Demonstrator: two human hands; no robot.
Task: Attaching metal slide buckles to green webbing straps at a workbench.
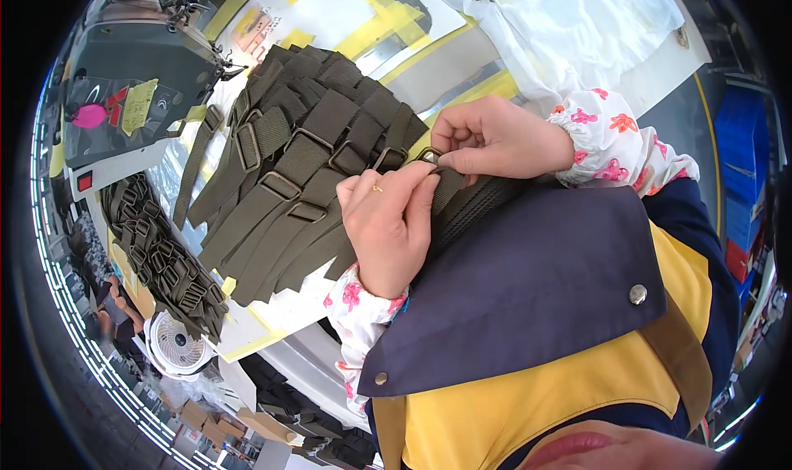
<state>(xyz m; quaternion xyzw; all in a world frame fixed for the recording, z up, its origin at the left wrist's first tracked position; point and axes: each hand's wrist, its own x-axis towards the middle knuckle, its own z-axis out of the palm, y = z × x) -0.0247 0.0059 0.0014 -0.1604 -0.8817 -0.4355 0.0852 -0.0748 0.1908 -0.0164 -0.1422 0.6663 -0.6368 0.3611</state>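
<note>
My left hand (386, 223) and my right hand (487, 136) meet at one olive webbing strap (450, 191), and both pinch it at a small dark metal buckle (429, 155). The fingertips of both hands close around that buckle, hiding most of it. Just left of my hands lies a fanned pile of olive straps with buckles (305, 157), spread over the worktable (462, 58). My sleeves are white with a floral print.
A heap of loose dark buckles (161, 251) lies at the left of the table. A sewing machine (136, 74) stands at the upper left. A small white fan (175, 344) sits lower left. White fabric (577, 16) covers the upper right.
</note>
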